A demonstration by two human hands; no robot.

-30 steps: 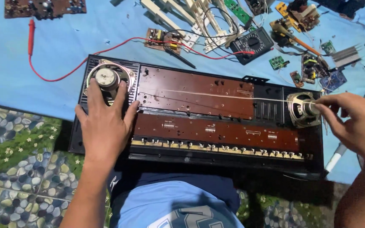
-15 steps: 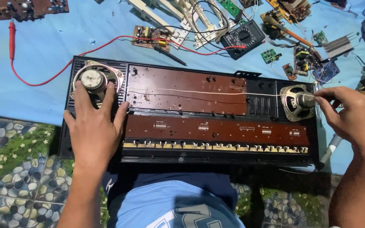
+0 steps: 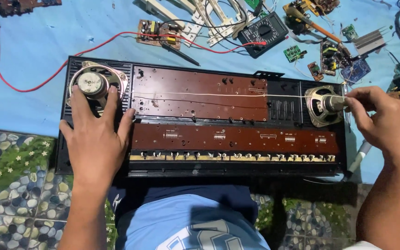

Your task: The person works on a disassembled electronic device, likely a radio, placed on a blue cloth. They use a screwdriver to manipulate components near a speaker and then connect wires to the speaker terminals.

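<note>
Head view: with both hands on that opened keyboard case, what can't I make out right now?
- Head view: left hand covers the case corner below the left speaker.
- Right hand fingertips hide where the thin wire ends at the right speaker.
- Board markings: too small.
- Top edge crops the scattered parts.

Screen: small dark rectangular display on the black multimeter [image 3: 267, 33], upper centre of the frame, on the blue sheet. No packages, labels or signs visible.
</note>
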